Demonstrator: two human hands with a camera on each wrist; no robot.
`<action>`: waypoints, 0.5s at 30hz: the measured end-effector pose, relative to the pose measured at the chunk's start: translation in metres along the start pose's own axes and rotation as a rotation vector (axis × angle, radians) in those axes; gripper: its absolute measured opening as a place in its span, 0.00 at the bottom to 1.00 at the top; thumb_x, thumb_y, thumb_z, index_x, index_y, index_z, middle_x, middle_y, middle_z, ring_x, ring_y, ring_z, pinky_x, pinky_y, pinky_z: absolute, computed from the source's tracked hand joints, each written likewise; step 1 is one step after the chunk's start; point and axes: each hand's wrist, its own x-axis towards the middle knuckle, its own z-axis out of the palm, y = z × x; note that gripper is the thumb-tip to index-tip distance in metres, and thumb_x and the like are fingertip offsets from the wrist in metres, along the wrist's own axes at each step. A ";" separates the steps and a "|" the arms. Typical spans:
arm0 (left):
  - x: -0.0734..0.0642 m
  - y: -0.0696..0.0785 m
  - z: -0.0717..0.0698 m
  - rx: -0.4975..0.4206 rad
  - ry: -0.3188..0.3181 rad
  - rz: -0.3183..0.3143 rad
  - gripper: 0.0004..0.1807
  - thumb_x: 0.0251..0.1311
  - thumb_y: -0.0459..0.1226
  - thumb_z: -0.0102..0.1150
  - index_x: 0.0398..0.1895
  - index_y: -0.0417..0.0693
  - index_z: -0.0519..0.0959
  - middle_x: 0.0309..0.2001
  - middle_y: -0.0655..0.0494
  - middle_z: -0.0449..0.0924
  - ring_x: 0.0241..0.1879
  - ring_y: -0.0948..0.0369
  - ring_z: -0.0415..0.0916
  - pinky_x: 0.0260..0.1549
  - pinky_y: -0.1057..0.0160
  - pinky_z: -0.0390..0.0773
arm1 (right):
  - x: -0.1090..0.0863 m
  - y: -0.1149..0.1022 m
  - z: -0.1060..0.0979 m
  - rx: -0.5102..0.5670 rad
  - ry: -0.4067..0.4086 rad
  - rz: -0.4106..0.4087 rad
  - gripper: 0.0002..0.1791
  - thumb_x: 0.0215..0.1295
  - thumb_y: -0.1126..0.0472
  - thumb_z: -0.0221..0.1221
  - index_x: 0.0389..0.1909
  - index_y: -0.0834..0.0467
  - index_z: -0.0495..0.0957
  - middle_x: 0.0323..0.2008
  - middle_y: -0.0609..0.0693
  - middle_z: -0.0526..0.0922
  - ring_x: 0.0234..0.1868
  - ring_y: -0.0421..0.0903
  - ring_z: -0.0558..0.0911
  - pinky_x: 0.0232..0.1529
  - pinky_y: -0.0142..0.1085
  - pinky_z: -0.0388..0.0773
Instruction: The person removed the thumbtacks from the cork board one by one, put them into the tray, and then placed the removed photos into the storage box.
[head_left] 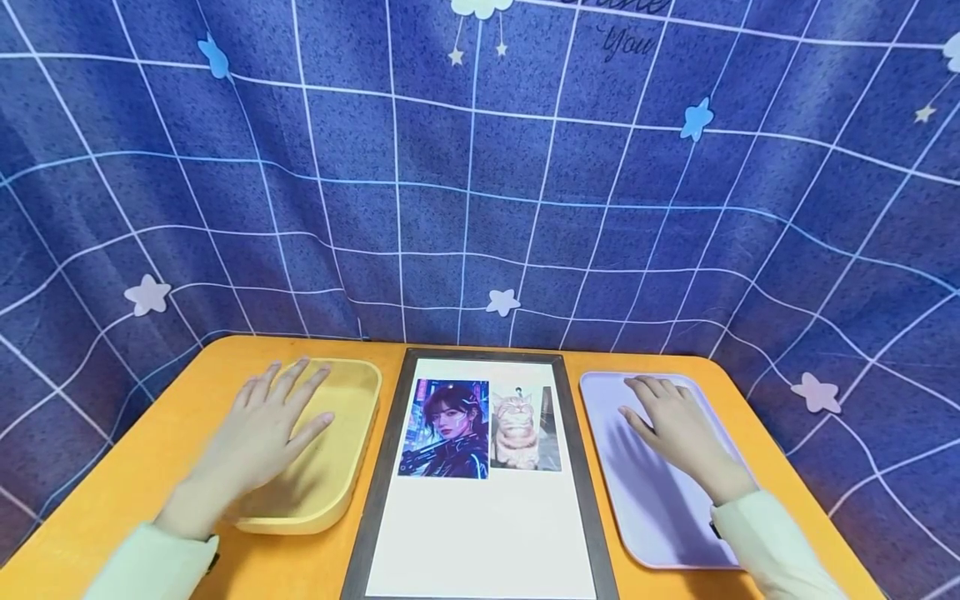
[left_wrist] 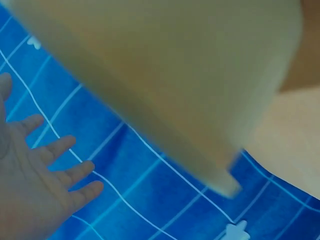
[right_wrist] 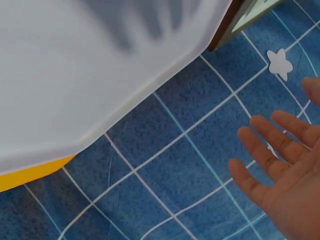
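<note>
Left hand (head_left: 262,429): held over the yellow tray (head_left: 330,492), palm down, fingers spread and extended, thumb out to the side. Its shadow falls inside the tray, and the left wrist view shows a gap between the fingers and a blurred yellowish edge. Right hand (head_left: 675,425): held over the purple tray (head_left: 641,521), palm down, fingers extended, thumb apart from them; finger shadows lie on the tray surface. The two hands are well apart, and neither is clamped on anything.

The yellow tray lies at the left of the orange table (head_left: 120,500), the purple tray at the right. Between them is a white board (head_left: 480,533) with a dark frame (head_left: 581,450). On its upper part are a blue and purple picture of a figure (head_left: 450,433) and, just beside it to the right, a picture of a cat (head_left: 517,433).

Pale green sleeves (head_left: 150,567) cover both forearms. Behind the table hangs a blue curtain (head_left: 435,217) with a grid of pale lines and a scatter of stars (head_left: 503,302)
</note>
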 end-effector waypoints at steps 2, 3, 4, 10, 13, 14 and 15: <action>0.001 0.007 0.001 0.001 0.007 0.017 0.36 0.62 0.57 0.43 0.71 0.59 0.50 0.68 0.42 0.53 0.64 0.35 0.49 0.59 0.36 0.50 | 0.002 -0.002 0.003 0.002 0.006 -0.009 0.25 0.58 0.52 0.58 0.52 0.64 0.73 0.48 0.60 0.78 0.51 0.59 0.75 0.47 0.55 0.68; 0.002 0.010 0.002 0.001 0.012 0.026 0.35 0.62 0.57 0.44 0.70 0.58 0.51 0.68 0.42 0.53 0.64 0.36 0.50 0.59 0.36 0.51 | 0.003 -0.003 0.004 0.001 0.007 -0.013 0.24 0.58 0.52 0.58 0.51 0.64 0.73 0.48 0.60 0.78 0.50 0.59 0.75 0.47 0.55 0.69; 0.003 0.013 0.003 0.001 0.016 0.034 0.35 0.62 0.56 0.44 0.70 0.57 0.52 0.68 0.42 0.54 0.64 0.36 0.50 0.59 0.37 0.51 | 0.004 -0.004 0.006 -0.001 0.009 -0.019 0.24 0.58 0.52 0.58 0.51 0.64 0.73 0.47 0.60 0.79 0.50 0.59 0.76 0.47 0.55 0.69; 0.008 0.029 0.010 0.021 0.041 0.089 0.33 0.61 0.55 0.47 0.68 0.54 0.58 0.66 0.42 0.58 0.63 0.37 0.55 0.58 0.39 0.55 | 0.011 -0.014 0.013 0.008 -0.002 -0.058 0.23 0.59 0.52 0.57 0.50 0.64 0.74 0.46 0.59 0.80 0.48 0.58 0.77 0.49 0.54 0.69; 0.010 0.040 0.013 0.026 0.027 0.104 0.33 0.62 0.56 0.46 0.68 0.54 0.58 0.66 0.43 0.59 0.63 0.39 0.56 0.59 0.41 0.56 | 0.015 -0.018 0.016 0.008 -0.015 -0.075 0.22 0.58 0.53 0.58 0.49 0.63 0.75 0.46 0.58 0.80 0.47 0.56 0.77 0.49 0.53 0.70; 0.010 0.044 0.014 0.025 0.019 0.107 0.33 0.62 0.56 0.45 0.68 0.54 0.58 0.66 0.44 0.59 0.63 0.39 0.56 0.60 0.41 0.56 | 0.016 -0.020 0.018 0.007 -0.020 -0.081 0.22 0.58 0.53 0.58 0.49 0.63 0.75 0.46 0.57 0.80 0.47 0.56 0.77 0.48 0.53 0.70; 0.010 0.048 0.014 0.023 0.010 0.110 0.33 0.62 0.56 0.44 0.68 0.54 0.58 0.66 0.44 0.59 0.63 0.40 0.56 0.60 0.41 0.56 | 0.017 -0.021 0.019 0.004 -0.023 -0.088 0.21 0.58 0.54 0.58 0.49 0.63 0.75 0.45 0.57 0.80 0.47 0.56 0.77 0.48 0.53 0.70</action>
